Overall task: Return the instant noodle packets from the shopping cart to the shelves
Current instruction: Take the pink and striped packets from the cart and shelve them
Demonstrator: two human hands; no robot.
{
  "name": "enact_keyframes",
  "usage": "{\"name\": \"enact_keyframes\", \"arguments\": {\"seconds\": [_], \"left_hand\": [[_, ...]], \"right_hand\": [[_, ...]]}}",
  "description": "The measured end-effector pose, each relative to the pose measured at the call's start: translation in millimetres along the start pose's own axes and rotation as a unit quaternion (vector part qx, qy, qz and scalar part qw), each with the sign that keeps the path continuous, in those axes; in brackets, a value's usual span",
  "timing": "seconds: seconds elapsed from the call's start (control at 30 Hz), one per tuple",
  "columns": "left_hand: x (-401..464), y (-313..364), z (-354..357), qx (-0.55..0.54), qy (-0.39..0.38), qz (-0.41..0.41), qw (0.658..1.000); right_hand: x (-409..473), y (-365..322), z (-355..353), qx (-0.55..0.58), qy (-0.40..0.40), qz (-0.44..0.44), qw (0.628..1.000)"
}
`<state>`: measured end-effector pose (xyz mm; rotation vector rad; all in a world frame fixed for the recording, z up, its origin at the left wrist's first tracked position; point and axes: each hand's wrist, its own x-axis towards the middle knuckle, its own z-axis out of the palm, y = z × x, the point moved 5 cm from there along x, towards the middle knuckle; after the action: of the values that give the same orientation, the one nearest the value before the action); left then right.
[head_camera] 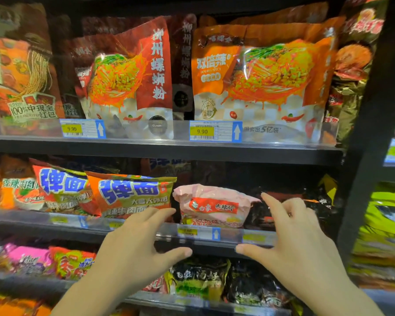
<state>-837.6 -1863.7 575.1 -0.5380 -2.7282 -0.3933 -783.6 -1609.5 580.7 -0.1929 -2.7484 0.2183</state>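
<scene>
Here, pink noodle packet [212, 205] lying on middle shelf [226, 234], long axis left-right, label facing out; left hand [135, 240] and right hand [299, 238] flanking, fingers spread, gripping nothing.

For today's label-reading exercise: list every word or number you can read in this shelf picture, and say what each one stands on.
"9.90": left price tag, top shelf.
"9.90": right price tag, top shelf.
"柳州螺蛳粉": red noodle bag.
"双倍辣" and "DOUBLE SPICY": orange noodle bag.
"弹面": orange-green packet.
"白象": pink packet between the open hands.
Middle-shelf price tags and lower packets: too blurred.
</scene>
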Motion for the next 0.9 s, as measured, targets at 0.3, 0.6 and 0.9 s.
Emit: {"name": "enact_keyframes", "arguments": {"seconds": [0.3,0.6,0.9], "left_hand": [[-25,0,-11,0.014,-0.047,0.056,0.997],[-59,33,-2,-0.007,-0.097,0.163,0.982],[-107,158,29,-0.061,-0.161,0.303,0.937]], "right_hand": [[-50,-5,-8,-0.062,-0.045,0.09,0.993],[-148,3,-34,-0.063,-0.043,0.191,0.979],[-272,73,-74,-0.067,-0.045,0.308,0.948]]}}
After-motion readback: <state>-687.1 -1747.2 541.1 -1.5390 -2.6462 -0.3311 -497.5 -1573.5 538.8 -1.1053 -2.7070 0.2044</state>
